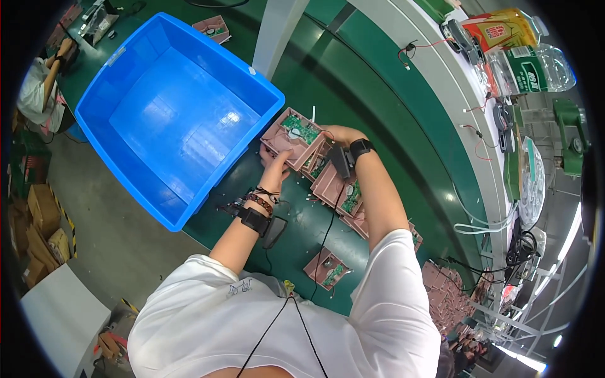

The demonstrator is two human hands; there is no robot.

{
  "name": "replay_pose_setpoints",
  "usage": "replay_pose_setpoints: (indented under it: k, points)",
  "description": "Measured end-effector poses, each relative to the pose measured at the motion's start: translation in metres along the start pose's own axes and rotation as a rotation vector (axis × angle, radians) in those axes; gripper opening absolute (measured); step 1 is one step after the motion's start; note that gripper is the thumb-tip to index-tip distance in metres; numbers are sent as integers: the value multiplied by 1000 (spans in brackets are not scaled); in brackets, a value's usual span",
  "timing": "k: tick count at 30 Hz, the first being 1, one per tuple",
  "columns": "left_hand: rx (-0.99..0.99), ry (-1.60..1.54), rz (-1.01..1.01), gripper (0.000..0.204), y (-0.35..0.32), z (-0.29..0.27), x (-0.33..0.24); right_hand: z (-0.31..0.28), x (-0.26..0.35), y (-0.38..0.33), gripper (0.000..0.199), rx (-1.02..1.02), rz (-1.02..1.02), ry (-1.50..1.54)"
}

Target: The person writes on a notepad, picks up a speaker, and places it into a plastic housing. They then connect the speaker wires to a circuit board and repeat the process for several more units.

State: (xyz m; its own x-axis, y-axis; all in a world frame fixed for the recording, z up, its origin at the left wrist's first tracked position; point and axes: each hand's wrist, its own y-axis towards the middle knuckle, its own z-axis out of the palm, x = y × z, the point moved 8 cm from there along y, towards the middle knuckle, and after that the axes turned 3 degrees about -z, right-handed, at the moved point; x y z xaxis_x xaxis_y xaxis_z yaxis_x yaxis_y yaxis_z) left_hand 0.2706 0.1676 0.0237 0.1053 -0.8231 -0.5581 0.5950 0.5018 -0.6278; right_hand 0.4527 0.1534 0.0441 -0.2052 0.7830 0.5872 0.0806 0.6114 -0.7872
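A pink plastic housing (300, 155) with a green circuit board (301, 130) inside is at the blue bin's near right corner. My left hand (275, 165) grips its near left side, the thumb over the wall and the fingers beneath. At its right edge, my right hand (343, 133) has its fingers curled against the housing; a black wrist-worn device (341, 160) hides part of that hand. Under and beside the held piece, more pink housings with boards and wires, such as one housing (328, 190), run in an overlapping row toward my right forearm.
A large blue bin (179, 217) stands at the left. One separate pink housing (326, 268) lies on the green table (277, 249) near my body. A grey post (277, 34) rises beyond the bin. On the right shelf are a plastic bottle (554, 68) and wired black parts (504, 126). Another person (38, 94) works far left.
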Motion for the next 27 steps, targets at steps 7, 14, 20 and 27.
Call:
replay_pose_setpoints:
  k: [7, 14, 20, 27]
  points:
    - [-163, 244, 324, 101, -9, 19, -8, -6, -6, -19, 31, -68, -32, 235]
    - [-277, 481, 315, 106, -18, 39, -2, -18, -23, -22, 27, -133, -25, 445]
    - [-271, 620, 325, 111, -14, 45, -1, -32, -43, -18, 24, -148, 15, 323]
    - [-161, 673, 289, 108, -10, 38, -1, -32, -37, -44, 25, -247, 97, 101]
